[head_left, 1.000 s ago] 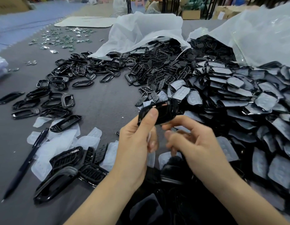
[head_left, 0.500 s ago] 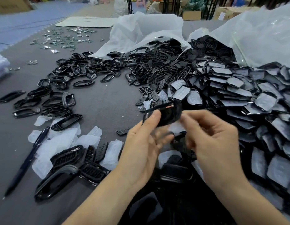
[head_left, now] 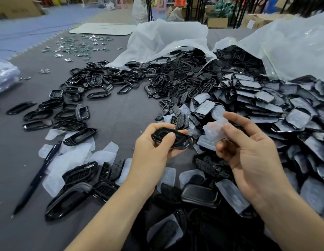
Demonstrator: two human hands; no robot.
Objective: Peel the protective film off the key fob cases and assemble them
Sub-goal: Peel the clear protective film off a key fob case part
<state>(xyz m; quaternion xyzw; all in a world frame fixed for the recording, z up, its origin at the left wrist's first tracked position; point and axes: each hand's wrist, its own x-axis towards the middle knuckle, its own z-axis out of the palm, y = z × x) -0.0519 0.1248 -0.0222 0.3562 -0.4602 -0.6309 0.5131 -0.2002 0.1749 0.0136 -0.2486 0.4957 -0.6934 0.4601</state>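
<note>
My left hand (head_left: 154, 147) grips a glossy black key fob case (head_left: 173, 139), thumb on top, fingers curled under it. My right hand (head_left: 248, 151) pinches a translucent protective film (head_left: 214, 131) between thumb and fingers, a little to the right of the case and apart from it. A big pile of film-covered black cases (head_left: 266, 109) fills the right side. Bare black frames (head_left: 70, 113) lie scattered on the left.
Peeled films (head_left: 72, 156) lie on the grey table (head_left: 117, 115) at front left, beside a dark pen (head_left: 38, 176) and larger black shells (head_left: 70, 198). Two white plastic bags (head_left: 166, 38) spill parts at the back. Small shiny metal pieces (head_left: 76, 46) sit far left.
The film has come off the case and my right hand has drawn it away to the right. My left hand has turned the case flatter and lower.
</note>
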